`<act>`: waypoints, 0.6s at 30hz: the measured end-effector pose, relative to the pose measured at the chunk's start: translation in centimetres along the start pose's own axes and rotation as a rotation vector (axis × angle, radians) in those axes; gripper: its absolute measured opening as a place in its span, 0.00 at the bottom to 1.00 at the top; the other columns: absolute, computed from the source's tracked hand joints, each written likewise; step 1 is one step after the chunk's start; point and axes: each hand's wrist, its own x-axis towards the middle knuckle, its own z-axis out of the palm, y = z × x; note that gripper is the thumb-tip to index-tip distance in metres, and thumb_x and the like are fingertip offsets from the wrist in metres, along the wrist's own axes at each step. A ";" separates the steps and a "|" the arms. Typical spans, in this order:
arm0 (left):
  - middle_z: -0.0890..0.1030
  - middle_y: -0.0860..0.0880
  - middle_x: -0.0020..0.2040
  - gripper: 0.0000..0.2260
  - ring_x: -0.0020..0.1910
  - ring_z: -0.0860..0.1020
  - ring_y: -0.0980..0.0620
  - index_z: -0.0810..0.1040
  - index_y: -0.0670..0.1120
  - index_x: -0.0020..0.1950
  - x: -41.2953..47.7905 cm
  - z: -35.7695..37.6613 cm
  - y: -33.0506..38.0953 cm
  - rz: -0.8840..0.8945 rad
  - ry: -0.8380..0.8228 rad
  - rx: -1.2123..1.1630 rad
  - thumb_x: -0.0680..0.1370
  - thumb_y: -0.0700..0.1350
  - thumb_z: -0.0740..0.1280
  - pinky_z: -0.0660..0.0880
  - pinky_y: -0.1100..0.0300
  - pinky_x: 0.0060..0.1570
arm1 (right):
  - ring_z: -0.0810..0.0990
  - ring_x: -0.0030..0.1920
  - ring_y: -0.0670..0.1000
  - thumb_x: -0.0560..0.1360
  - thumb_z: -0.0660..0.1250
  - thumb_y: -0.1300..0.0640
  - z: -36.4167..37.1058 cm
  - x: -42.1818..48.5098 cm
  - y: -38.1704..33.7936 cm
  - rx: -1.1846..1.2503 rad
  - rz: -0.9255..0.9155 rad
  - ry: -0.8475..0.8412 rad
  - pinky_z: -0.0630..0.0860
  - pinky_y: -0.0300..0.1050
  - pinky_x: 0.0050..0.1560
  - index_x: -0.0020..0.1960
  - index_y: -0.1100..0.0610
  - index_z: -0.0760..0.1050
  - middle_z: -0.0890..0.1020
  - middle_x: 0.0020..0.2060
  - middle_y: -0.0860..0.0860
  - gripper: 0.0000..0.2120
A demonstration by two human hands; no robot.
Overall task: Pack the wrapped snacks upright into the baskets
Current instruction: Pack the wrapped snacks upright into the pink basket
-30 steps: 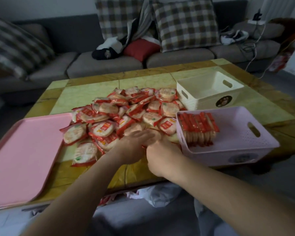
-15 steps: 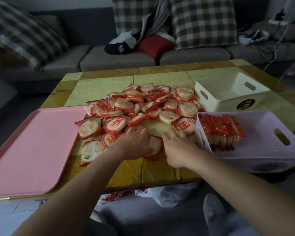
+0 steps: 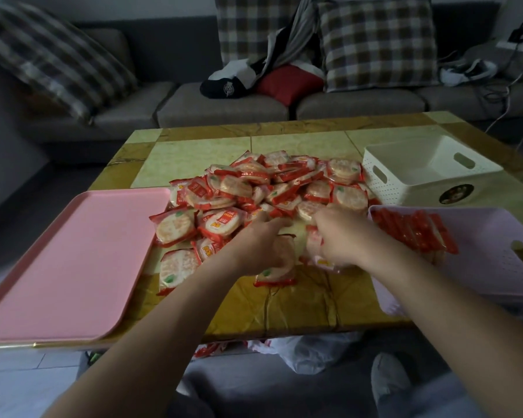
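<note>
Hands reach into snacks (image 3: 254, 188) heaped flat on the tabletop (image 3: 284, 303). Right hand (image 3: 343, 236) fingers curl round a bundle (image 3: 314, 245) on edge beside the lilac basket (image 3: 477, 267), whose upright row (image 3: 411, 233) runs left to right. Left hand (image 3: 258, 247) covers one pack (image 3: 277, 268); whether its fingers grip is unclear.

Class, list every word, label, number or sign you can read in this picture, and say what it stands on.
Nothing here reads clearly.
Red labels on the clear-wrapped round snacks: print too blurred to read.
Round dark sticker on the white plastic basket: too small to read.
White emblem on the black cap: a sign, no legible letters.
</note>
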 end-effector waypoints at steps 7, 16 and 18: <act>0.84 0.47 0.47 0.10 0.45 0.84 0.48 0.80 0.45 0.56 -4.7 -6.4 -7.5 -0.337 0.400 -0.556 0.76 0.42 0.74 0.82 0.52 0.45 | 0.83 0.56 0.53 0.75 0.76 0.53 0.8 4.2 -1.2 0.998 0.091 0.237 0.80 0.50 0.56 0.59 0.54 0.79 0.85 0.53 0.48 0.14; 0.82 0.48 0.51 0.21 0.48 0.81 0.49 0.77 0.46 0.59 -1.3 -4.3 -9.3 -0.516 0.307 -0.464 0.73 0.58 0.73 0.81 0.55 0.40 | 0.80 0.34 0.42 0.79 0.71 0.52 5.1 11.0 -5.5 1.245 0.336 0.111 0.74 0.34 0.35 0.71 0.58 0.73 0.83 0.59 0.53 0.22; 0.77 0.44 0.62 0.25 0.57 0.77 0.45 0.71 0.44 0.69 -0.2 -3.9 -9.1 -0.516 0.275 -0.294 0.77 0.54 0.71 0.80 0.52 0.51 | 0.80 0.41 0.45 0.78 0.72 0.51 5.4 12.1 -5.4 1.217 0.356 0.093 0.74 0.40 0.44 0.70 0.58 0.75 0.83 0.53 0.51 0.23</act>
